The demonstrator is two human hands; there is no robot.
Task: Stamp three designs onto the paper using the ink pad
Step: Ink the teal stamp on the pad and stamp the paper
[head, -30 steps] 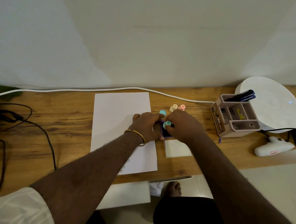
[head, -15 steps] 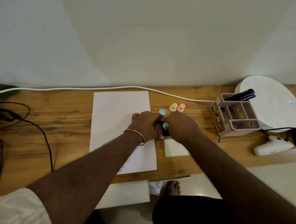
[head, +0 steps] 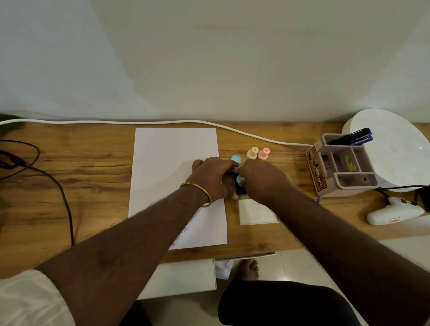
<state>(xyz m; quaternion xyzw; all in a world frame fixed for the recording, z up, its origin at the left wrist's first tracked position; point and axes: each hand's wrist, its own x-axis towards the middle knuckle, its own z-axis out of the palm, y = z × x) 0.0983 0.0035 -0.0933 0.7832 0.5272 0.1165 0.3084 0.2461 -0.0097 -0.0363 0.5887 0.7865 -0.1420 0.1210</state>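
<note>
Since the frame a second ago, little has shifted: the mint stamp (head: 240, 179) has sunk a touch lower into the right hand (head: 262, 181) and sits against the dark face of the ink pad (head: 240, 188), while both hands stay where they were. The ink pad lies at the centre of the frame, a small purple-edged box just off the right edge of the paper (head: 176, 165), its long axis running top to bottom in the picture as far as the uncovered strip shows. The right hand is closed over the stamp from the right, pinching it with the cap poking out on the left of the fist; the left hand (head: 213, 177) is curled around the pad's left side, apparently steadying it, fingers bent and touching its edge. The paper lies directly left of the pad, long side running up the frame, and no print is visible on its bare upper half; the forearm hides much of the rest. So the coming move likely runs leftward from pad to sheet, and the right hand must cross over the left to get there. Above the pad stand a blue stamp (head: 236, 159), a cream stamp (head: 252, 153) and a pink stamp (head: 263, 154); below it lies a white lid (head: 256, 213), likely the pad's cover.
</note>
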